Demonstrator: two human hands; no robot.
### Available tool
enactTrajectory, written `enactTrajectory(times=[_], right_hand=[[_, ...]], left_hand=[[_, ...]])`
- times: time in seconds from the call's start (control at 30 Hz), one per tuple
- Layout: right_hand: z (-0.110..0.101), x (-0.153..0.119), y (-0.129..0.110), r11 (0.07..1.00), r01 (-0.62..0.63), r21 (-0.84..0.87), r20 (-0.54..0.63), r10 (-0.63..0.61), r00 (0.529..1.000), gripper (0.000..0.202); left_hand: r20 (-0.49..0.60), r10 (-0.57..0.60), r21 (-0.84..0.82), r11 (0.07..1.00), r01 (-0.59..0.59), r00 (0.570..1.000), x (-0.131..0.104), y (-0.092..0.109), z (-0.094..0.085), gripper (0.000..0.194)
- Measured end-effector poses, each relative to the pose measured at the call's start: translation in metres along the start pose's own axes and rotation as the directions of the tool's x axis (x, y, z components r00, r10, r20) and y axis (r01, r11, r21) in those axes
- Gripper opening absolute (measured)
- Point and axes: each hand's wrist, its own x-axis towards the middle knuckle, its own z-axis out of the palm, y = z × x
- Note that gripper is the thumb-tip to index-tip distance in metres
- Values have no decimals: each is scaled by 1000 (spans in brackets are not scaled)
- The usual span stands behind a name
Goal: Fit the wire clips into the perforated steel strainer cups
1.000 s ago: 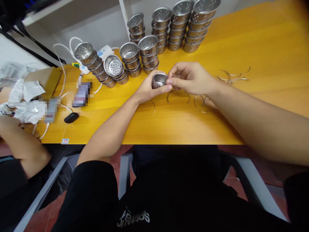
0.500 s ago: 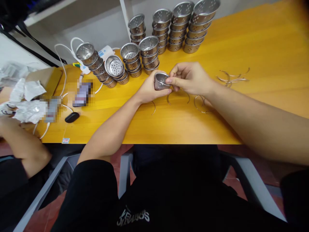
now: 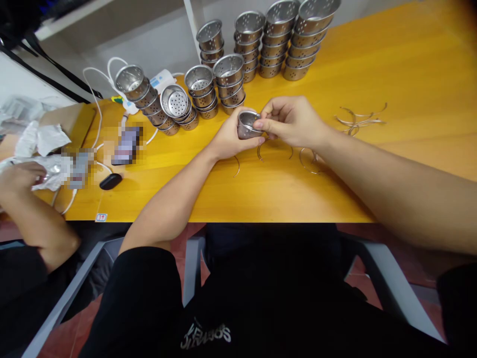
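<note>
L hand (image 3: 227, 138) wraps steel cup (image 3: 246, 131) from cup's L side; cup's btwn both hands, mouth up, axis approx. upright. R hand (image 3: 292, 122) touches too, pinching cup's R rim; can't tell if wire's in there. Loose wires (image 3: 352, 124) well R of cup.

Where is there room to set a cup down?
Bare: the front strip between the curved wires and the near table edge; the back right, behind the wire pile, right of the rightmost cup stack. Crowded: back left, with cup stacks, phone and black case.
</note>
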Motion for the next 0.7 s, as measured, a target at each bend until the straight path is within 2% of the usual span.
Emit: enactTrajectory(times=[0.3, 0.5, 0.7], right_hand=[[0, -1, 2, 1000, 12, -13, -5, -12, 1000, 76], [-1, 0, 5, 1000, 20, -4, 4, -20, 1000, 74], [-4, -6, -3, 995, 64, -75, -125, -73, 989, 67]], left_hand=[[22, 41, 21, 999, -42, 999, -1, 3, -3, 97], [23, 3, 13, 1000, -3, 1000, -1, 5, -2, 100], [-46, 0, 31, 1000, 1, 999, -3, 1, -3, 115]])
